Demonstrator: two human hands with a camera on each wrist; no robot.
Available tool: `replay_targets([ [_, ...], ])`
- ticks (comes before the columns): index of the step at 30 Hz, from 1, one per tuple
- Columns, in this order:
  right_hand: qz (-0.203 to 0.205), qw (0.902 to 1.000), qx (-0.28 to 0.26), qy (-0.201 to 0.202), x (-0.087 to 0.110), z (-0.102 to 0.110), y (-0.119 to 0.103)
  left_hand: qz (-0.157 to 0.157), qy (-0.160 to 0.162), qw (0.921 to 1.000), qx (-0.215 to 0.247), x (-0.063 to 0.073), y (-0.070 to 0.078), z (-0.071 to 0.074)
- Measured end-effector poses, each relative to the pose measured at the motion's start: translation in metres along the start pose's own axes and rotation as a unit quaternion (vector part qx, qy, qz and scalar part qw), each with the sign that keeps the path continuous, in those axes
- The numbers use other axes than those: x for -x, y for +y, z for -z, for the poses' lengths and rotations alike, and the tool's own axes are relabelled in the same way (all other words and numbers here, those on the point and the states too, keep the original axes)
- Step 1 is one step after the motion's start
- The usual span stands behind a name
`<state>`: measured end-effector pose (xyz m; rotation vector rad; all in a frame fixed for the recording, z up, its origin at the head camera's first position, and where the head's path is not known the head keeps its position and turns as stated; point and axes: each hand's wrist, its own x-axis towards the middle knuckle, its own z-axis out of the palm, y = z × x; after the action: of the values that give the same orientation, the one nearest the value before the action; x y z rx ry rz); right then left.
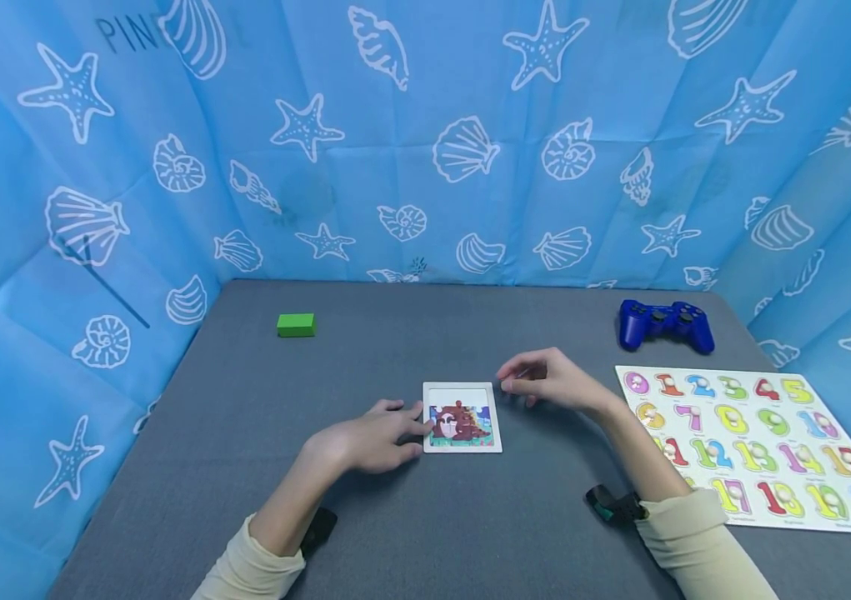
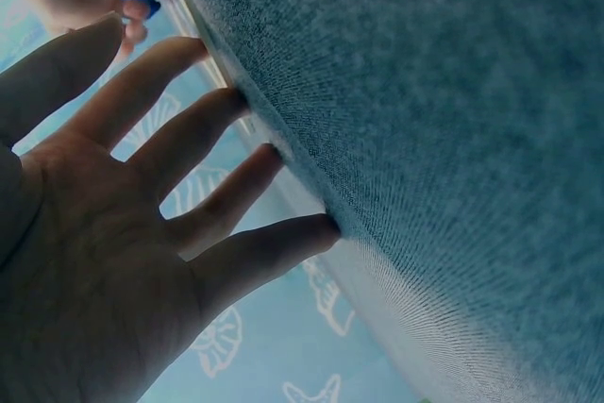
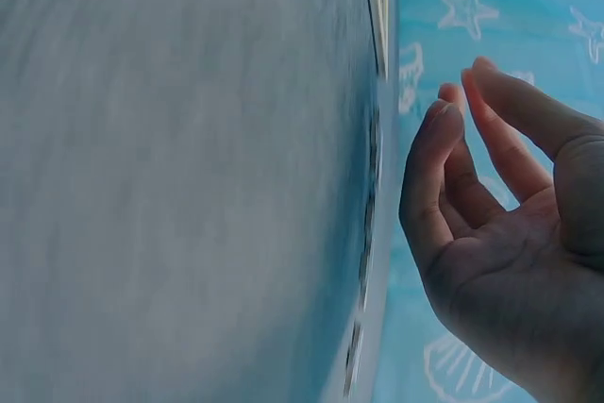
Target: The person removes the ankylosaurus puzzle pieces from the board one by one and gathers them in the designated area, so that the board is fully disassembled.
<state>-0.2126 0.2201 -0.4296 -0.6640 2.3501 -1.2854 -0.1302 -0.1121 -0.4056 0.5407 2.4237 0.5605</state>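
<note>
So the little white frame (image 1: 463,449) sits on the table (image 1: 470,517) right between the two hands, and that's the bit that matters here. The left hand (image 1: 376,437) is the nearer one: fingers pretty straight and spread, at least one tip on the frame's left rim, not gripping anything. The right hand (image 1: 548,381) is just off the frame's far right corner, apart from it. Its fingers are loosely bent with the thumb close to them, and I can't see anything pinched in there. From those fingertips, the frame lies left and a touch nearer the person. No real long axis to speak of, it's about square and lies flat.

Inside the frame there's a colorful picture (image 1: 466,423) filling the near part, with a pale strip along the far side. Too small to tell how it's divided up, sorry.

The other holder is the number board (image 1: 708,421), well off to the right of the frame, with colored numbers in it; the right arm hides some. Past the frame there's a green block (image 1: 296,325) to its left and a blue gamepad (image 1: 665,325) to its right.
</note>
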Motion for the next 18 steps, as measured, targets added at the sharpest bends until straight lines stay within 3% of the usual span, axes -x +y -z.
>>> replay_targets([
  [18, 0.031, 0.9952, -0.022, -0.09, -0.04, -0.054, -0.036, -0.013, -0.008, 0.9999, 0.0, -0.001, -0.003, 0.002],
])
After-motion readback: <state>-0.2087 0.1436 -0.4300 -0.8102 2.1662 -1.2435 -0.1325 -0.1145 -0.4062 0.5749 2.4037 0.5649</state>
